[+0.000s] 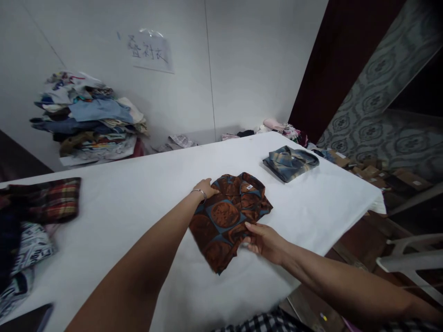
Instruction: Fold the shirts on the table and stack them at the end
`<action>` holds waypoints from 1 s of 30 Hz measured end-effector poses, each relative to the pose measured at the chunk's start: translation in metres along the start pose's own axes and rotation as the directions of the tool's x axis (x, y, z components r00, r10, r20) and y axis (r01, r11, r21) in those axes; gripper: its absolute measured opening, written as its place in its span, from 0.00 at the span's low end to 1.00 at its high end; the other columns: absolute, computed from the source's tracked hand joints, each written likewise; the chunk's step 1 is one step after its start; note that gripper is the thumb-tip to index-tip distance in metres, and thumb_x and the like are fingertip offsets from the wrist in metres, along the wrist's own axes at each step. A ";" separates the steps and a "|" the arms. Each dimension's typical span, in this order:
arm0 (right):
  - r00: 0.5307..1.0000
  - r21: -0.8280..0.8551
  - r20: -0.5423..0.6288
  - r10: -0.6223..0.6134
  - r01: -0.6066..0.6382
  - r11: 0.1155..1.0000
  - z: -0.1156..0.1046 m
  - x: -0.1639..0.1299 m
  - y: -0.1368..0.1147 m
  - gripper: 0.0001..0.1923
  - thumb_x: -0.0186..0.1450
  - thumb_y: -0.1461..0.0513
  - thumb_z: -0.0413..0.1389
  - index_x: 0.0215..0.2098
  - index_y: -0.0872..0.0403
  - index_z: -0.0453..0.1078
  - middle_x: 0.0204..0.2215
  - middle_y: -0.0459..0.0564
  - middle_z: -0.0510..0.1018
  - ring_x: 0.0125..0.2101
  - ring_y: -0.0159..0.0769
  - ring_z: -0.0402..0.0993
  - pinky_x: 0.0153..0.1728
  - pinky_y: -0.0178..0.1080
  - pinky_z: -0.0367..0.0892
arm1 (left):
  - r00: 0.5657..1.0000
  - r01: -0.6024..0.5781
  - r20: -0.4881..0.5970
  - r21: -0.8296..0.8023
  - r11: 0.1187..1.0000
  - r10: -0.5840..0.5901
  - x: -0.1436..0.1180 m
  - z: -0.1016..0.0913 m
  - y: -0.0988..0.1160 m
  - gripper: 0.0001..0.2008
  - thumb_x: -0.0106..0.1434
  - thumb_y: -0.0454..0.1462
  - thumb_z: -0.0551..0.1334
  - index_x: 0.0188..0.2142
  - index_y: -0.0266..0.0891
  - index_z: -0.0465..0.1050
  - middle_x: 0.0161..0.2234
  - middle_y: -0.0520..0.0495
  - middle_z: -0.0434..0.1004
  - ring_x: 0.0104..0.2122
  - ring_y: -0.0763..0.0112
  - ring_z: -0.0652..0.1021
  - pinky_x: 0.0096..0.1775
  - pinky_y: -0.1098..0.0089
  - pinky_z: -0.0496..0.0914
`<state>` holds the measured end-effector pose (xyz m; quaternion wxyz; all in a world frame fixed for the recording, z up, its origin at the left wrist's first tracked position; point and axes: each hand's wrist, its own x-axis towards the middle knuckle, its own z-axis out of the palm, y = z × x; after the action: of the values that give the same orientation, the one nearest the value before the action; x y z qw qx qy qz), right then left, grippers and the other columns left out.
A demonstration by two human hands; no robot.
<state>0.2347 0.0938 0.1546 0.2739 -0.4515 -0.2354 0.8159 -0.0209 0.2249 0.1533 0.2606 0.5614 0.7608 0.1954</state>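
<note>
Head view, single frame. Brown patterned shirt [230, 216], folded w/ collar up, lies approx. centre of desk [138, 203], which has a white cover.

L hand [206, 188]: resting flat on shirt's upper-left edge near collar, fingers extended, pressing fabric; nothing enclosed, grip wide. Thin bracelet [200, 192] on wrist.

R hand [262, 240]: at shirt's lower-right edge, fingers curled round the cloth fold; grip narrow, holding shirt hem.

Blue-grey folded shirt [290, 162] lies further out on desk, to the right, well apart from brown one.

Left desk edge: plaid red/dark garment [51, 199] and a black-white printed cloth [29, 249] below it, partly blurred.

Behind desk by wall: tall pile of mixed clothes [90, 121]; smaller heap of clothes [277, 129] at far corner. Paper sign [150, 50] w/ handwriting taped on wall.

Right of desk: cardboard boxes [374, 173] on floor, white plastic chair [411, 258] at frame edge. Checked fabric [263, 323] at bottom of frame, close to the person's body.
</note>
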 end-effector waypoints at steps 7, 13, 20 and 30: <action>0.984 -0.090 -0.071 -0.165 0.159 0.983 0.001 0.012 0.010 0.15 0.50 0.59 0.68 0.31 0.58 0.72 0.26 0.49 0.78 0.22 0.28 0.68 0.17 0.29 0.57 | 0.995 0.050 0.097 -0.257 0.965 -0.026 0.009 -0.002 0.013 0.36 0.36 0.32 0.72 0.49 0.38 0.72 0.39 0.40 0.81 0.37 0.54 0.80 0.37 0.64 0.72; 0.904 -0.167 0.069 -0.422 0.427 0.888 0.013 0.003 -0.028 0.15 0.51 0.59 0.65 0.35 0.57 0.74 0.31 0.50 0.80 0.32 0.36 0.74 0.37 0.38 0.67 | 0.992 -0.093 0.034 -0.450 0.888 0.121 -0.011 -0.061 0.019 0.37 0.45 0.35 0.70 0.57 0.36 0.66 0.41 0.41 0.80 0.41 0.59 0.79 0.46 0.62 0.71; 0.616 -0.265 0.175 -0.768 0.781 0.566 0.026 0.000 -0.088 0.18 0.48 0.63 0.63 0.39 0.53 0.73 0.35 0.47 0.79 0.36 0.39 0.73 0.38 0.42 0.69 | 0.868 -0.494 -0.374 -0.600 0.629 0.325 -0.104 -0.132 0.015 0.44 0.47 0.41 0.71 0.62 0.40 0.57 0.36 0.47 0.80 0.39 0.62 0.79 0.48 0.56 0.71; 0.740 -0.712 0.414 -0.530 0.626 0.319 -0.050 -0.018 0.019 0.26 0.50 0.70 0.53 0.47 0.50 0.72 0.46 0.49 0.77 0.48 0.45 0.71 0.52 0.46 0.64 | 0.984 -0.132 -0.160 -0.342 0.930 0.081 -0.270 0.002 -0.093 0.37 0.49 0.39 0.68 0.59 0.47 0.62 0.54 0.44 0.72 0.53 0.56 0.73 0.55 0.57 0.67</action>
<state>0.2810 0.0743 0.1295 0.2921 -0.3662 -0.7430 0.4781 -0.0264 -0.0607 0.1447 0.2904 0.5308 0.6987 0.3818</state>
